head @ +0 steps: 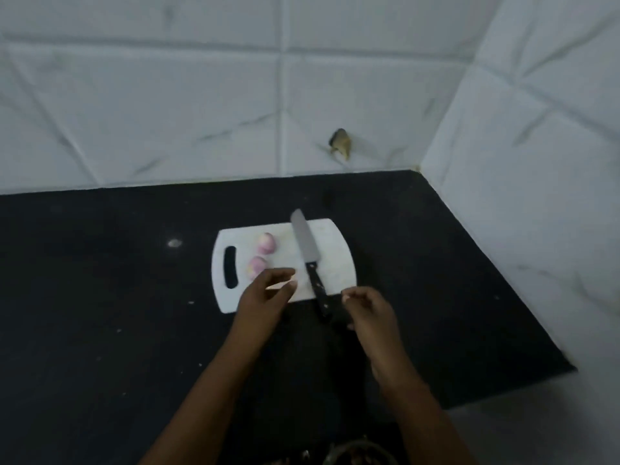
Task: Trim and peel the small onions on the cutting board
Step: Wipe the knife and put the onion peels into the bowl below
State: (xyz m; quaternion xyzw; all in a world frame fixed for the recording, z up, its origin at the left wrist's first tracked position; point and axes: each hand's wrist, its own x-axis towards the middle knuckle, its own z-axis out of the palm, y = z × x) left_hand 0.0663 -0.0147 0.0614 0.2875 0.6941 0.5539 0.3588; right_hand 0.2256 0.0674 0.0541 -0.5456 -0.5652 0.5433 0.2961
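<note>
On the left of the white cutting board, beside its slot handle, lie two small pink onions: the far onion and the near onion, close together but apart. Both look pale and glossy, though the blur hides whether any skin is left on them.

Your left hand hangs over the board's near edge, just right of the near onion and a little nearer to you. Its fingers are stretched out loosely toward the knife, thumb and forefinger parted with a gap between them, and they hold nothing. The near onion sits just beyond your knuckles, not touched by any finger; the far onion lies farther off, toward the wall.

The kitchen knife lies flat across the middle of the board, blade tip pointing away from you and past the far edge, black handle running off the near edge onto the dark countertop. No hand is on it.

Your right hand is over the countertop just right of the knife handle, near the board's near right corner. Its fingers are curled inward with the thumb and fingertips drawn close; there is a pale spot at the tips, but you cannot tell from this blurred view whether anything is pinched there. Both onions are well apart from this hand, with the knife between.

A small brownish fitting sticks out of the white tiled wall behind.
</note>
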